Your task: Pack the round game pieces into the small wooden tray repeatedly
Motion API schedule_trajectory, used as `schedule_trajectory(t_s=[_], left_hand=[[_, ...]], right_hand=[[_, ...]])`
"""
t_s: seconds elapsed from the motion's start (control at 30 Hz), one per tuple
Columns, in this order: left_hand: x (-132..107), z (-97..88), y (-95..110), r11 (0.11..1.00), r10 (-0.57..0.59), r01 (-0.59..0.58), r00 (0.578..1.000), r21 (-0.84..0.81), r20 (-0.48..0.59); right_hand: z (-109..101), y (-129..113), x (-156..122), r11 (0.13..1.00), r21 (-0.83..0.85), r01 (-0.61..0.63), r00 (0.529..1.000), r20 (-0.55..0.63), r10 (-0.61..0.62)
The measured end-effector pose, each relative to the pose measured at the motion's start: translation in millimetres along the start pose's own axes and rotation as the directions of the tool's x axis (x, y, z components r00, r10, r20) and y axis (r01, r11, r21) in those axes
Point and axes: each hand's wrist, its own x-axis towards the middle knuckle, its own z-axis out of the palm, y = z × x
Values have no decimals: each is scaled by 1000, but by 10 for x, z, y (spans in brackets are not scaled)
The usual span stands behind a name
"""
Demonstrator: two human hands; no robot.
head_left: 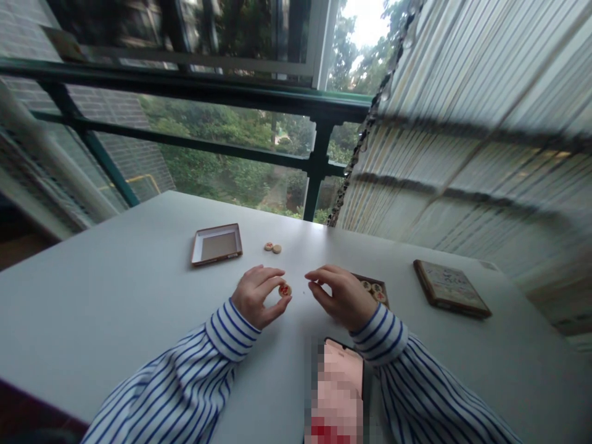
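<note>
My left hand pinches a round Chinese chess piece with a red character between thumb and fingers, tilted above the white table. To its right, my right hand hovers with curved fingers and thumb a little apart; nothing shows between their tips. Partly hidden behind that hand is an open box with several chess pieces in it, some marked red and others dark. Beyond my hands, two more pieces lie side by side: a red-marked piece and a plain-looking piece.
An open, shallow box lid lies at the left of the white table. A flat patterned box rests at the right. Close to me lies a phone, partly pixelated. A window railing and string curtain border the far side.
</note>
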Motion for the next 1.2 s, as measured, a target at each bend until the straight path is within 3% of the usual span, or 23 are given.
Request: schedule_trajectory(t_s=[0.37,1.2], left_hand=[[130,26,123,1000,11,-11,1000,-7,26],[491,427,535,981,9,4,997,-192,70]], right_hand=[[-207,88,-166,998,-29,-49,999,-11,49],[-480,327,-410,989,20,-147,988,-46,148]])
